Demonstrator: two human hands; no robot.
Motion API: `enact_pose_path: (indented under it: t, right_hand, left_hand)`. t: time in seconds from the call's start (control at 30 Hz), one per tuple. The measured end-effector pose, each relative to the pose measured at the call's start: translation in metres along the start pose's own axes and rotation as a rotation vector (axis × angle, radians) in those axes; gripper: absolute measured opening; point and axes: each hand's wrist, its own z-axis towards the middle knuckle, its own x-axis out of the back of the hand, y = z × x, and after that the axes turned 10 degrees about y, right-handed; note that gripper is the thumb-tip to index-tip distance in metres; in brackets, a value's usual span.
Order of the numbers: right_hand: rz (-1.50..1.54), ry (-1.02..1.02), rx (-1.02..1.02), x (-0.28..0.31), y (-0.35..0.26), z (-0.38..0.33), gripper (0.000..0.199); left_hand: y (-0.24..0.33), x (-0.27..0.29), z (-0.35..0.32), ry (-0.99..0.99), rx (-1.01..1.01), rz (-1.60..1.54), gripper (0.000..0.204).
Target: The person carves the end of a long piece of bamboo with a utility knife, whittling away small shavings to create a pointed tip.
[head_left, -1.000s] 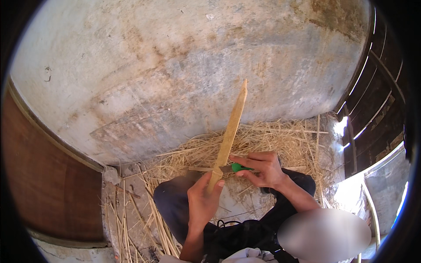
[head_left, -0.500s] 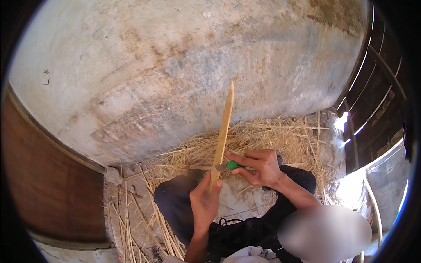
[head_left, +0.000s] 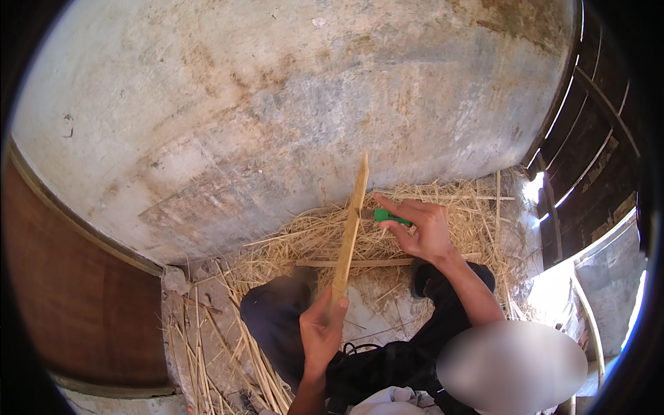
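Observation:
My left hand (head_left: 322, 329) is closed around the lower end of a long, flat strip of pale wood or bamboo (head_left: 351, 235). The strip stands tilted up and away from me, its pointed end in front of the wall. In my right hand (head_left: 425, 232) is a green-handled knife (head_left: 391, 217), my fingers wrapped round the handle. Its short dark blade meets the strip's right edge around the middle of its length. My right index finger stretches along above the handle toward the strip.
Shavings (head_left: 443, 214) lie heaped on the floor by the stained wall (head_left: 290, 131). Several long thin strips (head_left: 256, 360) lie at the lower left, near a brown wooden panel (head_left: 83, 277). A dark slatted wall (head_left: 588, 138) stands right. My bent legs frame the work; a blurred oval covers the lower right.
My right hand and the knife have moved up along the strip, away from my left hand. The strip's tip sits slightly lower. My left hand stays nearly in place.

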Motion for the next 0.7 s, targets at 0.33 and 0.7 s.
enact_pose_path:
  t: [0.33,0.7]
  right_hand:
    - [-0.181,0.192,-0.61,0.032,0.08,0.048,0.04]
    - [0.324,0.051,-0.258,0.006,0.013,-0.008,0.029]
  left_hand:
    - [0.0,0.018,-0.039,-0.214,0.226,-0.047,0.027]
    - [0.016,0.017,0.007,-0.206,0.199,-0.199,0.043]
